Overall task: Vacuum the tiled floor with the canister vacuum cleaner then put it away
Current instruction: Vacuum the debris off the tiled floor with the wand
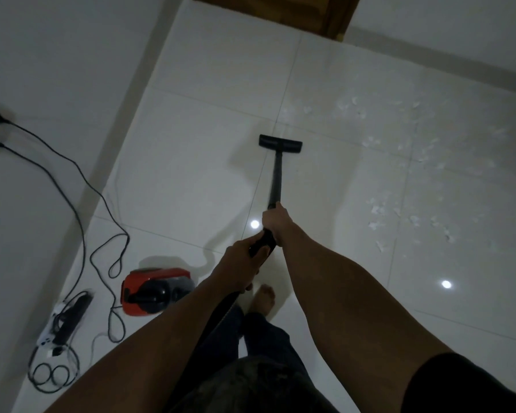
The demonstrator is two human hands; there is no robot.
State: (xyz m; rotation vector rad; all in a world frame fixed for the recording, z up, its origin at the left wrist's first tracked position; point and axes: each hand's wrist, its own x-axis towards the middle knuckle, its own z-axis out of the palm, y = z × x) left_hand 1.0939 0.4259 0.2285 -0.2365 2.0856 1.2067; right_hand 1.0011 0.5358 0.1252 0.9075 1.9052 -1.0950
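Vacuum wand (pixel 274 177) inside curled fingers (pixel 248 287) of left hand (pixel 239 263), right hand (pixel 276 222)

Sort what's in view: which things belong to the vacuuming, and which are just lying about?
Job: floor head, tube gripped by right hand, handle gripped by left hand, red canister, paper scraps on the tiles.
Lying about: white power strip, coiled cable, wooden door.
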